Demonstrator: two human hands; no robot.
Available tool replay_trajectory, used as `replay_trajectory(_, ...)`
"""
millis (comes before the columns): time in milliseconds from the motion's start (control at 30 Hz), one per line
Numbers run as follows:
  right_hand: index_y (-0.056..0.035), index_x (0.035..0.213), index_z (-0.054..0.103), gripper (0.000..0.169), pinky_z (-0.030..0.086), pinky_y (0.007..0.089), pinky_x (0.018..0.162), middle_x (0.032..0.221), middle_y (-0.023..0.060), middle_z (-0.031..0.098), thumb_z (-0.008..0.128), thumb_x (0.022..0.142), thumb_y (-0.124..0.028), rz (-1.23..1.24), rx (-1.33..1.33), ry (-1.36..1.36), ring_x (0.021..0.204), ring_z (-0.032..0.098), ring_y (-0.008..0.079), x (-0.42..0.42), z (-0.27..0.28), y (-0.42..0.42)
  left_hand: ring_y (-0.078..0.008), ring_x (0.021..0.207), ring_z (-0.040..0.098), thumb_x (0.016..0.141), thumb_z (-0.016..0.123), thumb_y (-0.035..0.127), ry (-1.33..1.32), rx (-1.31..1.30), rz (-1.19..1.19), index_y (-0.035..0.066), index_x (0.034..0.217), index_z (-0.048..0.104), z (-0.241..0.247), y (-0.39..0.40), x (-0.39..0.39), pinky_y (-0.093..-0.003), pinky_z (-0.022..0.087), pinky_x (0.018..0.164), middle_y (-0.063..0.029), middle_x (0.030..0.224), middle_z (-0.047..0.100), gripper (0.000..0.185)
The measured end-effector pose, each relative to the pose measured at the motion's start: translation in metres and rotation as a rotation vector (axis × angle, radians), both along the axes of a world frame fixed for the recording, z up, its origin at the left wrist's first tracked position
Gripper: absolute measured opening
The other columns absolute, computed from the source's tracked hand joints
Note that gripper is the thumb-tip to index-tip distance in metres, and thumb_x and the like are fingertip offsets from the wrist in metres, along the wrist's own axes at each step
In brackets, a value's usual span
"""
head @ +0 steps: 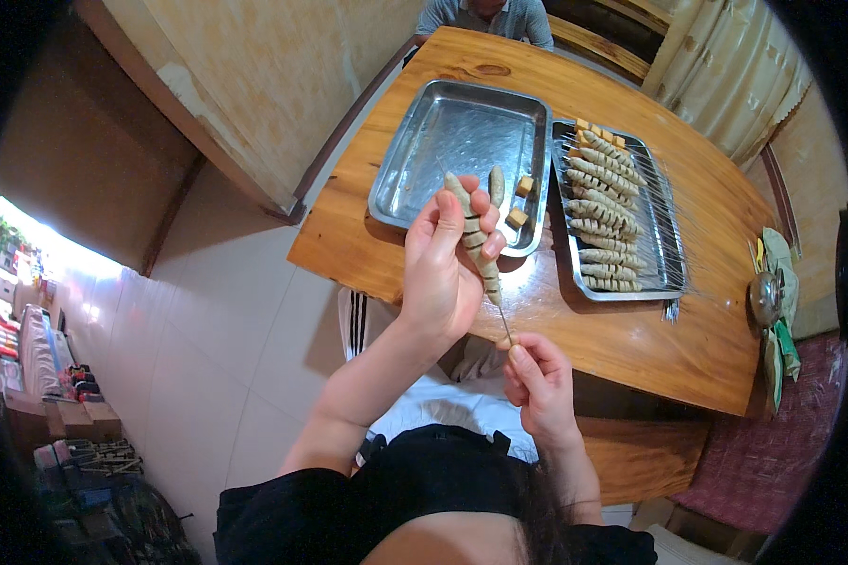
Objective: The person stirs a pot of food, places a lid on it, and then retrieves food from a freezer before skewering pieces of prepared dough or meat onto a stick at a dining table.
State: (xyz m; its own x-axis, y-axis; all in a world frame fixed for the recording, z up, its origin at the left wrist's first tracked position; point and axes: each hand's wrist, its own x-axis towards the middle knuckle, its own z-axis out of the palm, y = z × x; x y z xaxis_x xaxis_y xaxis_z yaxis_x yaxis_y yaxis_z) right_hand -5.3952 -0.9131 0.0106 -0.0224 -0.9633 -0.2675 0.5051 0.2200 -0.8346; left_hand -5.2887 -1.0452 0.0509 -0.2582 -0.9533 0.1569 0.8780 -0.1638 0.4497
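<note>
My left hand (442,261) holds a grey, spiral-cut sausage-like food piece (475,236) over the near edge of a steel tray (459,113). A thin metal skewer (505,323) runs through the piece; its tip shows beyond the far end. The skewer's near end is pinched between thumb and fingers of my right hand (537,374), below the table's edge. One more grey piece (496,186) and two tan cubes (516,217) lie in that tray. To the right, a second steel tray (586,291) bears several skewered, scored grey pieces (604,212), with tan cubes (603,134) at its far end.
The trays stand on a wooden table (636,346). A person (487,18) sits at its far side. At the right edge are a round metal vessel (766,296) and green-and-white packets (784,346). A papered wall (268,78) borders the left, above a tiled floor (205,367).
</note>
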Motion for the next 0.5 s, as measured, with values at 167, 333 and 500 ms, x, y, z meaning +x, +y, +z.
replay_trajectory(167, -0.0003, 0.098, 0.058, 0.016, 0.024, 0.0159, 0.041, 0.064, -0.003, 0.046, 0.052, 0.089, -0.012, 0.004, -0.021, 0.115, 0.048, 0.034, 0.0017, -0.001, -0.002, -0.001, -0.0126, 0.077, 0.044, 0.092, 0.046, 0.028, 0.02, 0.017, 0.029, 0.006, 0.106, 0.045, 0.0, -0.011, 0.011, -0.0248, 0.04, 0.061, -0.0022, 0.088, 0.049, 0.026)
replay_trajectory(333, -0.0021, 0.093, 0.057, 0.014, 0.021, 0.0164, 0.04, 0.061, -0.0051, 0.042, 0.054, 0.088, -0.014, -0.054, -0.064, 0.323, 0.047, 0.031, 0.0011, 0.006, -0.011, -0.002, -0.0129, 0.079, 0.046, 0.092, 0.046, 0.031, 0.021, 0.069, 0.004, 0.009, 0.105, 0.047, -0.005, -0.013, 0.022, -0.0274, 0.042, 0.065, -0.0009, 0.089, 0.051, 0.025)
replay_trajectory(500, -0.0011, 0.095, 0.058, 0.015, 0.023, 0.0159, 0.042, 0.062, -0.005, 0.045, 0.054, 0.088, -0.014, -0.054, -0.09, 0.374, 0.049, 0.033, 0.0008, 0.008, -0.017, -0.001, -0.0126, 0.082, 0.048, 0.092, 0.044, 0.032, 0.088, 0.097, -0.033, 0.012, 0.108, 0.047, -0.007, -0.012, 0.031, -0.0311, 0.042, 0.073, 0.0007, 0.091, 0.052, 0.026)
